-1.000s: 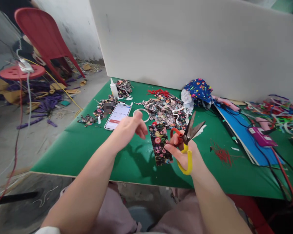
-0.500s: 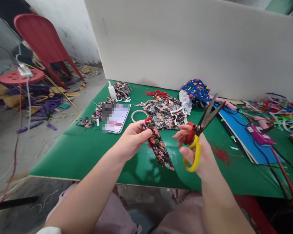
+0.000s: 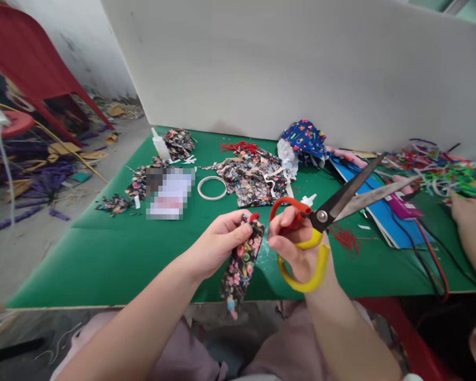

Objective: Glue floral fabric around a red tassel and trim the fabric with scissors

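Observation:
Pinched in my left hand [image 3: 218, 243] is a dark floral fabric strip [image 3: 241, 259] with a bit of red at its top, hanging down over the table's front edge. My right hand [image 3: 297, 246] has its fingers through the red and yellow handles of a pair of scissors [image 3: 321, 216], whose blades are spread and point up and right. The blades are away from the strip. Behind my hands lie a floral fabric pile [image 3: 246, 177] and a white ring [image 3: 212, 188].
On the green table [image 3: 103, 264] are a phone [image 3: 172, 193], a glue bottle [image 3: 159, 144], a blue patterned cloth [image 3: 304, 138], a blue folder [image 3: 384, 219], cords and colourful scraps [image 3: 444, 172]. Another person's hand [image 3: 472, 227] is at the right edge.
The fabric strip has swung from slanting right to hanging down and left. The scissors have tilted further right and come nearer the camera. The view has shifted right, and more of the other person's hand shows.

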Available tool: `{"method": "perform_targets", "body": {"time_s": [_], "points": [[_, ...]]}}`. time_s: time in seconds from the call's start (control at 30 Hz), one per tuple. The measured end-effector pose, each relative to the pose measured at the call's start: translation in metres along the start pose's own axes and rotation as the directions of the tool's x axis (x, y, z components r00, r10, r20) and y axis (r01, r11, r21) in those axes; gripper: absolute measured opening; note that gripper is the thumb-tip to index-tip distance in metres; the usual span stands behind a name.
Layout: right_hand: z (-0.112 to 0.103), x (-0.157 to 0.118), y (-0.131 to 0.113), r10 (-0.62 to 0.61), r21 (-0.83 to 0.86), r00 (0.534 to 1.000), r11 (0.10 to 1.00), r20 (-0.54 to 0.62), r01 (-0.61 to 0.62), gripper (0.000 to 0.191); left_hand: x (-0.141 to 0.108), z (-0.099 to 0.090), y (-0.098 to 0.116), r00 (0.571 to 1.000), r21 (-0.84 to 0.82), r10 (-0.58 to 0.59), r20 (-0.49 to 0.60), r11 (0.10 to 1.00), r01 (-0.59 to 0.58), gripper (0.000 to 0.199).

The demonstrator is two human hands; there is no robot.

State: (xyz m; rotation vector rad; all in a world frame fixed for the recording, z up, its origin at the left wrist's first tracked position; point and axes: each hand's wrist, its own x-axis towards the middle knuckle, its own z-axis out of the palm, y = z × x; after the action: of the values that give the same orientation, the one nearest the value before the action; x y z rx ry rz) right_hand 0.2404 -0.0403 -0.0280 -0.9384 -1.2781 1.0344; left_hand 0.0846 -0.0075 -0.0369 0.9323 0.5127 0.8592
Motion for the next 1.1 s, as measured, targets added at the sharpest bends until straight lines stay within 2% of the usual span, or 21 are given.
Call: {"method": "perform_targets", "body": {"time_s": [0.13,0.2,0.3,0.4,0.5,0.6,0.67,0.73,0.8,0.83,0.9,0.97,1.03,1.1], "points": [[0.003,0.008,-0.004,-0.008,-0.043,1.0,0.999,0.008,0.008,0.029,0.0,0.007,-0.007,0.991,-0.039,-0.133,0.01,0.99,0.133,0.035],[0.002,0.011,-0.004,-0.016,-0.043,0.998,0.999,-0.056,0.014,0.025,0.0,0.009,-0.007,0.985,-0.082,-0.167,0.039,0.982,0.17,0.035],[-0.003,0.013,-0.002,-0.076,-0.079,0.986,0.995,-0.15,0.064,0.02,-0.001,0.013,-0.005,0.976,-0.167,-0.186,0.115,0.965,0.203,0.037],[-0.007,0.012,0.0,-0.112,-0.131,0.982,0.987,-0.152,0.092,0.019,-0.002,0.015,-0.002,0.975,-0.201,-0.17,0.145,0.959,0.197,0.04],[-0.01,0.009,-0.003,-0.123,-0.174,0.987,0.979,-0.102,0.104,0.017,-0.005,0.016,0.0,0.989,-0.155,-0.138,0.06,0.977,0.146,0.038],[-0.012,0.01,-0.01,-0.116,-0.302,0.993,0.947,-0.004,0.109,0.017,-0.008,0.015,0.002,0.997,-0.074,-0.028,-0.071,0.997,0.023,0.029],[-0.017,0.013,-0.013,-0.162,-0.451,0.986,0.879,0.024,0.156,0.024,-0.01,0.014,0.006,0.991,-0.025,0.046,-0.125,0.998,-0.049,0.024],[-0.024,0.017,-0.013,-0.28,-0.638,0.959,0.733,0.035,0.237,0.031,-0.013,0.013,0.01,0.977,0.047,0.108,-0.185,0.994,-0.101,0.024],[-0.031,0.019,-0.01,-0.381,-0.794,0.921,0.534,0.08,0.29,0.03,-0.015,0.012,0.013,0.934,0.177,0.225,-0.276,0.967,-0.181,0.024],[-0.033,0.02,-0.008,-0.402,-0.829,0.909,0.468,0.107,0.305,0.028,-0.016,0.012,0.014,0.896,0.253,0.307,-0.32,0.939,-0.232,0.023],[-0.035,0.019,-0.003,-0.416,-0.849,0.894,0.401,0.165,0.344,0.023,-0.017,0.012,0.013,0.808,0.379,0.462,-0.366,0.867,-0.324,0.021],[-0.033,0.017,0.001,-0.444,-0.837,0.868,0.368,0.225,0.405,0.018,-0.019,0.013,0.011,0.75,0.441,0.548,-0.37,0.814,-0.377,0.017],[-0.029,0.016,0.003,-0.488,-0.829,0.832,0.325,0.265,0.454,0.013,-0.02,0.015,0.009,0.738,0.441,0.57,-0.362,0.802,-0.403,0.014],[-0.025,0.016,0.003,-0.531,-0.833,0.799,0.277,0.283,0.479,0.01,-0.021,0.017,0.008,0.753,0.391,0.548,-0.364,0.824,-0.41,0.012]]}}
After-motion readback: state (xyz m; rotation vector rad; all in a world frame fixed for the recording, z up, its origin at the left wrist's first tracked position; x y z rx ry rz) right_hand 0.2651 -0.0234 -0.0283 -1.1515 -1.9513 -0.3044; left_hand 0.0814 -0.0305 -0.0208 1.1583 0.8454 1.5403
